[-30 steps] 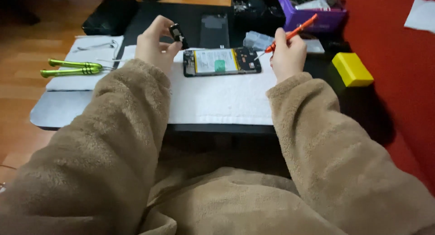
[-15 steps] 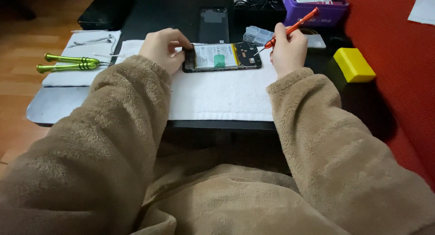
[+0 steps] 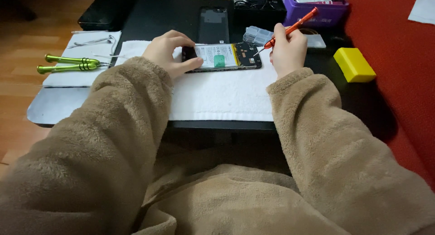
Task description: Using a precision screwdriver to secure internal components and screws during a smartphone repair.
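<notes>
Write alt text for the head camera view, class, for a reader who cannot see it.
An opened phone lies on a white towel on a dark table; the left hand steadies its end while the right hand holds an orange screwdriver, tip at the phone's other end. Two green screwdrivers lie to the left, a yellow block to the right.
</notes>
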